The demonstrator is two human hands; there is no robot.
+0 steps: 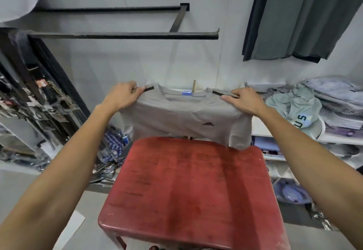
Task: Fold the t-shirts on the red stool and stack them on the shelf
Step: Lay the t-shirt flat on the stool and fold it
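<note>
A grey t-shirt (182, 120) with a small black logo hangs in the air beyond the far edge of the red stool (194, 187). My left hand (122, 96) pinches its left shoulder and my right hand (244, 100) pinches its right shoulder, both by the black shoulder stripes. The shirt's lower part drops behind the stool, and one sleeve drapes over the stool's far right corner. The stool's seat is otherwise bare. The white shelf (337, 139) stands at the right.
The shelf holds a crumpled pale green shirt (294, 106) and stacks of folded clothes (341, 100). Dark garments (302, 16) hang at upper right. A black wall rail (125, 34) runs above. Packaged items (114, 145) litter the floor at left.
</note>
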